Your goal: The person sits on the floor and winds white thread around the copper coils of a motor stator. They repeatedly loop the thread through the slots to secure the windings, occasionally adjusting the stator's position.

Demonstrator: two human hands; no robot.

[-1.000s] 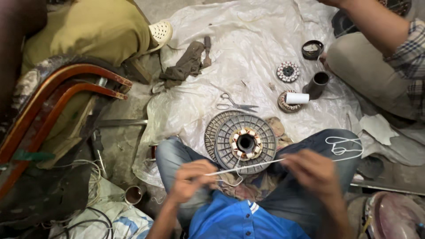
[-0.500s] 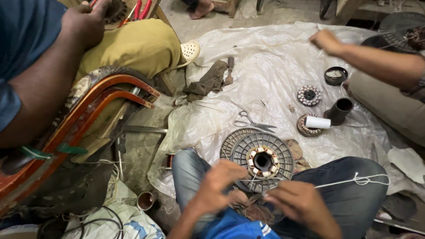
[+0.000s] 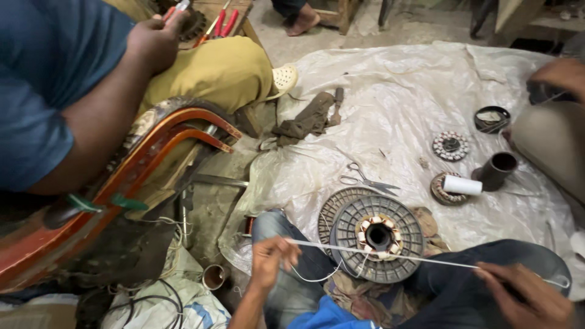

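The hands have been drawn further apart since the earlier frame. A white cord is held taut, pinched by the left hand at seven o'clock and clamped by the right hand at four o'clock, across a grey slotted disc on the lap.

White cord; grey slotted disc; white spool
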